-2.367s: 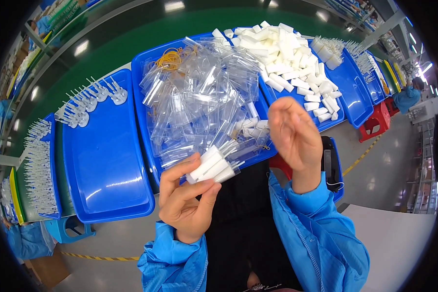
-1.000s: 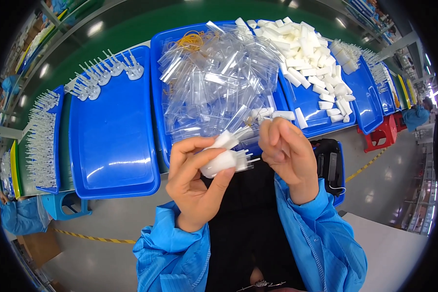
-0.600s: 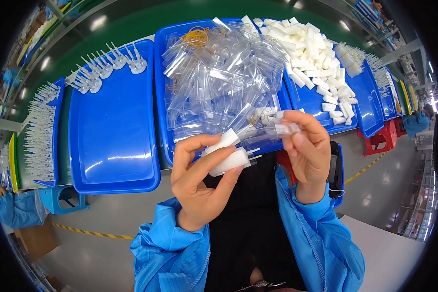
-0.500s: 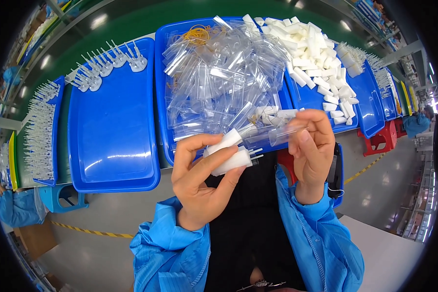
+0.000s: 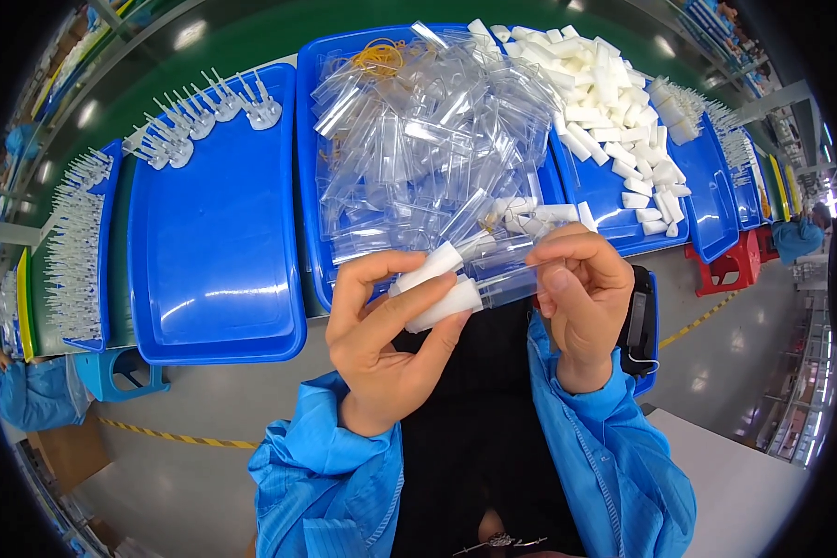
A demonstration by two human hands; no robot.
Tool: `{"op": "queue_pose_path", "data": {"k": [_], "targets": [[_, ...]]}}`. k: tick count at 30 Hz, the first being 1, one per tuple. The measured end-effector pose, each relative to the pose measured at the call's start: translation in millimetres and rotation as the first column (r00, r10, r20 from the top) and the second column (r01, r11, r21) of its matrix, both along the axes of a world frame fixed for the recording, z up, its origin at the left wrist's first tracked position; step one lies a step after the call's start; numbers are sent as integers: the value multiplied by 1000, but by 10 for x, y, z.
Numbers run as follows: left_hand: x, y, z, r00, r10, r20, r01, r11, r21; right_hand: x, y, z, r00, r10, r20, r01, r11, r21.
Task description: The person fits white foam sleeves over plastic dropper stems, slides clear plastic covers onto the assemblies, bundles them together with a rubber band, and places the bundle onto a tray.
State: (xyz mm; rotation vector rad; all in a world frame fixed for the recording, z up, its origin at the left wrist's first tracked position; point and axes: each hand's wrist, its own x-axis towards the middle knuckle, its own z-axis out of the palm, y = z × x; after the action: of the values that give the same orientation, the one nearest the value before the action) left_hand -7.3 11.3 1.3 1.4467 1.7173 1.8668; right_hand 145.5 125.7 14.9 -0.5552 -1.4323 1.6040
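Note:
My left hand (image 5: 386,349) is closed around two white foam pieces (image 5: 448,304), which lie side by side between its fingers. Their free ends point right, toward the other hand. A clear plastic sleeve (image 5: 507,276) is pinched in the fingertips of my right hand (image 5: 584,302). The sleeve's left end meets the end of the lower foam piece; whether it fits around it I cannot tell. Just behind both hands, a blue tray (image 5: 309,186) is heaped with clear plastic sleeves (image 5: 428,149), with a few white pieces at its near right corner.
White foam blocks (image 5: 614,102) fill a tray at the right. To the left, a blue tray (image 5: 219,251) carries clusters of thin-stemmed white parts (image 5: 195,116) along its far edge. Beyond it are more such parts (image 5: 74,260). Yellow rubber bands (image 5: 377,58) lie on the sleeves.
My right hand has brought the clear sleeve left and slightly down, against the end of the lower foam piece. The thin prongs seen there before are now behind the sleeve. My left hand stays nearly still.

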Motion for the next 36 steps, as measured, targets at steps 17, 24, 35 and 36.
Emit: {"op": "queue_pose_path", "data": {"k": [17,24,35,36], "targets": [[14,-39,-1,999,16,-33,-17,999,-27,-41,-101,-59,1000,-15,-15,17,993,118],[46,-28,-9,999,26,-24,-26,999,-23,-27,-90,-45,1000,-26,15,24,993,120],[57,23,121,997,9,-70,-9,1000,-12,-110,-5,-127,1000,15,-8,-15,999,-36],[56,26,164,995,-23,-94,19,999,-41,-127,-13,-146,998,-55,-23,56,998,30]]}}
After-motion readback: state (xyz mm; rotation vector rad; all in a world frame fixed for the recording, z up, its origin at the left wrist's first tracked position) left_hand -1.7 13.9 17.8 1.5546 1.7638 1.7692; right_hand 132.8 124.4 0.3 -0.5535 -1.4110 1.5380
